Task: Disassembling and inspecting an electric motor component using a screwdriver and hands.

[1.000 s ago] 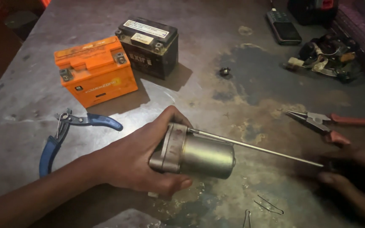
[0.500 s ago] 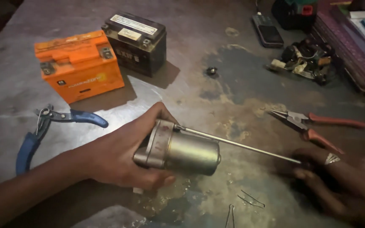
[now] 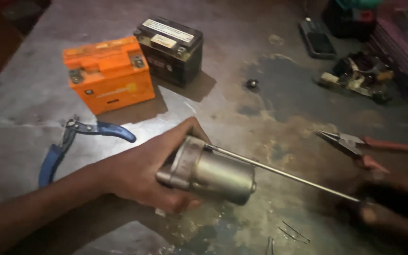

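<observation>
One grey metal motor cylinder [image 3: 208, 171], lying on its side just above the bench [image 3: 34, 89] near the middle of the near edge; left hand [image 3: 149, 172] wrapped round its capped end, fingers curled under and thumb over the top — a firm clasp. One long thin rod [image 3: 286, 175] runs from the motor toward the near right corner; right hand [image 3: 395, 208] meets the rod's far end, blurred and dark, so whether its fingers pinch the rod cannot be told.

Outward: two pairs of pliers — blue-handled [image 3: 74, 141] by the left edge, red-handled [image 3: 369, 147] by the right edge, just beyond the right hand; two batteries side by side toward the far left, one orange [image 3: 107, 75], one black [image 3: 171, 49]; one small dark round part [image 3: 252, 84] mid-bench; a few thin wire clips [image 3: 291, 231] at the near edge.
</observation>
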